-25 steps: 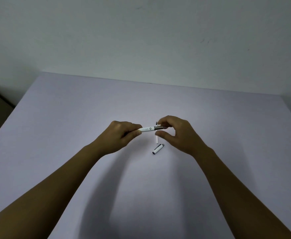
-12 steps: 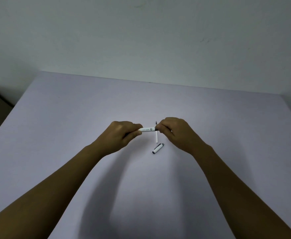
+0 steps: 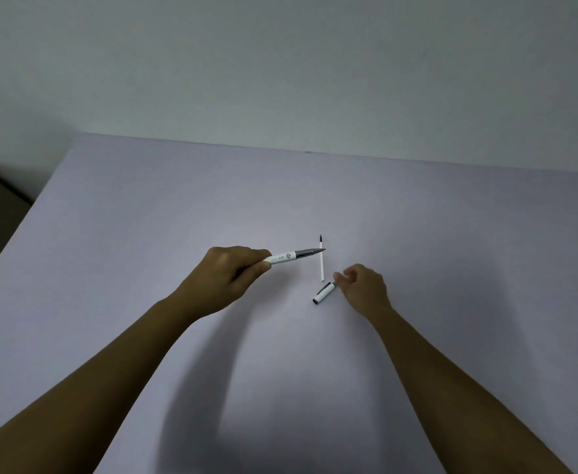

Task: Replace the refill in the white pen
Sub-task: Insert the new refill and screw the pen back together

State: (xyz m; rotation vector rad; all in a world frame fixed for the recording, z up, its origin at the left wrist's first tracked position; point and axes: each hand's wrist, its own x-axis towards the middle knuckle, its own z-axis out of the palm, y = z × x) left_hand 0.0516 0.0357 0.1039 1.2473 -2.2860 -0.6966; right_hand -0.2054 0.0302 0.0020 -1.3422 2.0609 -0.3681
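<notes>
White pen clenched in left grip.

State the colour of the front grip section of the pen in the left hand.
Grey, ahead of a white barrel, on the pen in the left hand; head view.

We see the left hand gripping the white pen, grey tip pointing right; a thin refill lies on the pale table; the right hand hovers, fingers curled, just beside the cap.
</notes>
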